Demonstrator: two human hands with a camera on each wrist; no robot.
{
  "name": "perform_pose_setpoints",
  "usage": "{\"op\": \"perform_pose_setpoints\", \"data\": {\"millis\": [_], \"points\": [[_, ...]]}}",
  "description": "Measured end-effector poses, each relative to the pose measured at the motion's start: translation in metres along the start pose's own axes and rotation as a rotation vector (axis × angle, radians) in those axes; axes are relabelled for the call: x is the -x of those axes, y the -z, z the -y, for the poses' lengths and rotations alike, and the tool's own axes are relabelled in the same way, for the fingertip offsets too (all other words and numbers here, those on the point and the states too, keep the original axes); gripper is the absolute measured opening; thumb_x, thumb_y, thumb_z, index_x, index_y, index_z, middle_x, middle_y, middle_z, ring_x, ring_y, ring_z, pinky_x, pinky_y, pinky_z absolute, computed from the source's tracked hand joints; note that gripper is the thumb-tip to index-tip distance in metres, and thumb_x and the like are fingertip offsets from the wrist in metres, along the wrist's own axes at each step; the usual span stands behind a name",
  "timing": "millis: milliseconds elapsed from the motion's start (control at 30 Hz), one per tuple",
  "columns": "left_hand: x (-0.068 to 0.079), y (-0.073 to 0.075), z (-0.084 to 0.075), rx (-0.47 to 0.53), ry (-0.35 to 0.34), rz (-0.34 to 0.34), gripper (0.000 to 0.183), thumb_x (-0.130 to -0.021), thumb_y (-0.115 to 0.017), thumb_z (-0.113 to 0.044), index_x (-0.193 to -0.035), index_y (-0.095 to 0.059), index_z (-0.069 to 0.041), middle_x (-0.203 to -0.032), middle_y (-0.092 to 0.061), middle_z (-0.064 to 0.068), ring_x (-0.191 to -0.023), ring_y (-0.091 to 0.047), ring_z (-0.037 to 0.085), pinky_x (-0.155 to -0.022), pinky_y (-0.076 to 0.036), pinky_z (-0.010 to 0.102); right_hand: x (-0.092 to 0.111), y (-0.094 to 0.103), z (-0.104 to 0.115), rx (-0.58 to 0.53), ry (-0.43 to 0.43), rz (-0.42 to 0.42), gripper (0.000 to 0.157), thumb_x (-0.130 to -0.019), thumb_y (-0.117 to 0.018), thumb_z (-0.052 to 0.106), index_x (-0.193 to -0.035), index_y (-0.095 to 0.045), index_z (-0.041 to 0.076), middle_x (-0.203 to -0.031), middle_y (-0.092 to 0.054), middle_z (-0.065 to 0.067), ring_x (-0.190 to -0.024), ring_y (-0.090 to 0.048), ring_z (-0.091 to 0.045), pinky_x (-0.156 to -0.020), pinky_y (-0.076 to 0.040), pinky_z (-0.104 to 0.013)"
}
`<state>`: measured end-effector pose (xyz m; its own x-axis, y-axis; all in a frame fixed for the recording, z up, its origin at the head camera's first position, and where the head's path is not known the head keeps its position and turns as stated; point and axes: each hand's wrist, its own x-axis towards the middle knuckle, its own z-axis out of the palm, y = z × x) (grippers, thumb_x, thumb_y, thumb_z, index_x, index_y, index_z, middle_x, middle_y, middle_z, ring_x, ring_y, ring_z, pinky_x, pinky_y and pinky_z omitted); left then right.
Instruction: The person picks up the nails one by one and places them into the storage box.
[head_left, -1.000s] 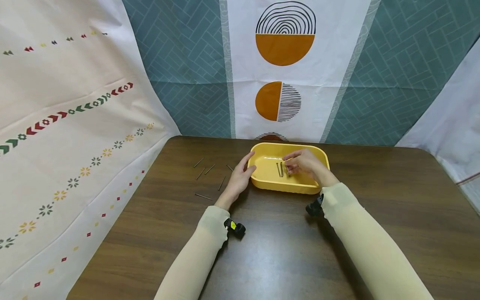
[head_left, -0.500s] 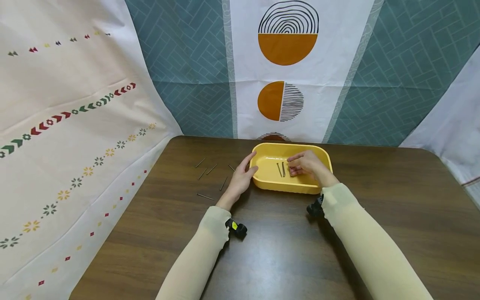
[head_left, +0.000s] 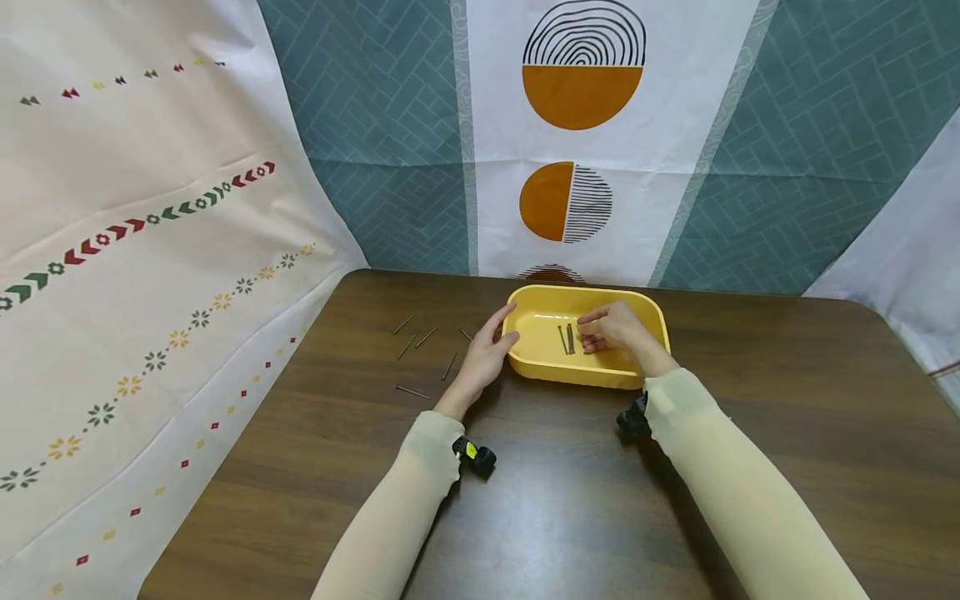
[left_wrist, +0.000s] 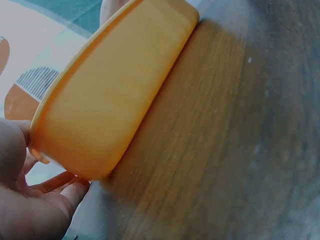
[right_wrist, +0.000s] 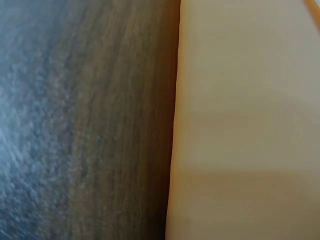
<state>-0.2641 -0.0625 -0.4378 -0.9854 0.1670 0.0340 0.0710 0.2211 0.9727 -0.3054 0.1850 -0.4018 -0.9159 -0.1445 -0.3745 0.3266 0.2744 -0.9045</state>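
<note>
A shallow yellow tray (head_left: 558, 371) sits on the dark wooden table. My left hand (head_left: 482, 362) holds its left end, thumb toward the near side and fingers along the far side. In the left wrist view, fingers of the left hand (left_wrist: 35, 200) touch the tray's rim and lower corner. Inside the tray lie several thin metal nails, side by side; one nail (head_left: 562, 340) stands a little apart from a close pair of nails (head_left: 571, 339). My right hand (head_left: 617, 329) is in the tray just right of them, fingers spread from the thumb and nothing visible between them.
Several loose nails lie scattered on the table left of the tray, among them a nail (head_left: 412, 392) nearest the front and a nail (head_left: 402, 324) farthest back. A patterned cloth (head_left: 225, 292) hangs along the left, and a teal and white curtain (head_left: 405, 192) behind the table.
A second ago a nail showed at my right fingertips; now it lies against another nail in the tray. The right hand has drawn slightly right. The left hand keeps its place.
</note>
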Motion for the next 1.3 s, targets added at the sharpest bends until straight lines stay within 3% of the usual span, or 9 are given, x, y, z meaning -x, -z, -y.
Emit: {"op": "perform_pose_setpoints", "data": {"millis": [1067,1300], "points": [[-0.0034,-0.0014,0.0018,0.020,-0.015,0.003,0.053,-0.108,-0.055,-0.016,-0.159,-0.045,-0.025,-0.165,-0.039,0.004,-0.150,-0.038,0.025,-0.120,-0.036,0.044,0.0035,0.0047,0.0023,-0.019,0.029,0.024,0.037,-0.107,-0.054,0.006,-0.138,-0.054,-0.015,-0.091,-0.067,-0.012,-0.069,-0.066,-0.015,-0.072,-0.062,-0.030],[-0.0038,0.0012,0.0011,-0.027,-0.037,-0.004,0.054,-0.108,-0.056,-0.017,-0.160,-0.043,-0.023,-0.165,-0.038,0.005,-0.151,-0.036,0.026,-0.121,-0.034,0.046,0.0055,0.0046,0.0055,-0.028,0.047,0.020,0.040,-0.108,-0.055,0.009,-0.142,-0.052,-0.013,-0.098,-0.068,-0.015,-0.070,-0.066,-0.015,-0.071,-0.062,-0.031]]}}
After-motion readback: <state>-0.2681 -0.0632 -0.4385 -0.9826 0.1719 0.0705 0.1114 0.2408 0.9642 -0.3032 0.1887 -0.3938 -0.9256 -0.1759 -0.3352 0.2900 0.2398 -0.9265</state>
